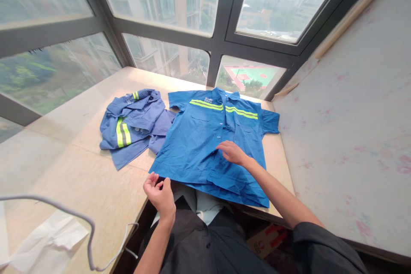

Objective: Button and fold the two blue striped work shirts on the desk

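A blue short-sleeved work shirt (195, 145) lies spread front-up on the table, its collar toward the window. Yellow-green reflective bands cross its chest, and buttons run down the middle. The lower hem hangs slightly past the table's near edge. By the hem's left corner is my left hand (161, 197), fingers curled and thumb apart from them, with no cloth visible between. My right hand (233, 153) is over the lower front, close to the button placket. Its fingers point left, stretched out; whether they touch the cloth I cannot tell.
Left of the shirt lies a crumpled blue-purple work garment (144, 115) with reflective bands. White paper (48, 239) and a grey cable (91, 239) are on the table (80, 158) at the near left. Windows stand behind; a floral wall (346, 137) bounds the right.
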A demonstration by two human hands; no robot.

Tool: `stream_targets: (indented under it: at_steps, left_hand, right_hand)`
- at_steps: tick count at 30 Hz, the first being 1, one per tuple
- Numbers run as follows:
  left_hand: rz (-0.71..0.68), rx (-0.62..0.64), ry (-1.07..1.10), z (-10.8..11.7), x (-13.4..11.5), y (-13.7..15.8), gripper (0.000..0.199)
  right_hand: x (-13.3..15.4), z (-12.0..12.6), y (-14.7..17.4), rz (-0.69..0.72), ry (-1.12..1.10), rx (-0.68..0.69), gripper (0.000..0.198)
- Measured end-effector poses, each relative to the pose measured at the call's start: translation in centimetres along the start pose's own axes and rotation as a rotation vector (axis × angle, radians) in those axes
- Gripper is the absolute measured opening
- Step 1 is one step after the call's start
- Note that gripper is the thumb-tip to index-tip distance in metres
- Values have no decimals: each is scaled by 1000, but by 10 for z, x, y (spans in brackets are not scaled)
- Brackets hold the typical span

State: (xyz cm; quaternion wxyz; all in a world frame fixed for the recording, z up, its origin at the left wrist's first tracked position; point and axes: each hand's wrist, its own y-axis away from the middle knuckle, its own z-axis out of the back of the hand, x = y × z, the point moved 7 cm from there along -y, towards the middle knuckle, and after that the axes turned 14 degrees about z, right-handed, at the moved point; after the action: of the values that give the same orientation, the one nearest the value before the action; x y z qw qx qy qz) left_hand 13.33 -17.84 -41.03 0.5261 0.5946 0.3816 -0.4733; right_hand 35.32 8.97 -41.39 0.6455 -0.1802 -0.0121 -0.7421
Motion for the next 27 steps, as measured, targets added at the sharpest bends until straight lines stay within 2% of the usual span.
stream_targets:
  at_steps: [2,4,6,8,11,14,18,21,27]
  left_hand:
    - [-234,134,-116,-22,-23,13,21]
    - [-361,410,-269,-62,-31,29,8]
    - [-415,734,-455,-107,-24,50,12]
    - [-518,903,-617,-141,-12,67,18]
    - [-650,904,-829,-174,7,75,26]
    - [-700,877,-1054,-190,22,75,28]
    - [-745,833,-1231,-196,26,76,26]
    - [-750,793,-1308,-198,25,77,27]
    - [-695,761,-1428,-208,23,76,33]
  right_hand:
    - [8,-1,-1,56,-11,79,47]
    - [14,-3,-5,105,-23,140,49]
    - [18,-6,-8,122,-19,193,50]
    - [19,-9,-10,120,14,240,46]
    - [20,-10,-7,108,89,262,34]
    - [19,-8,4,74,110,191,30]
    - [20,-6,24,26,68,59,38]
    - [24,-5,35,-4,62,10,40]
    - [27,-3,31,-33,51,56,32]
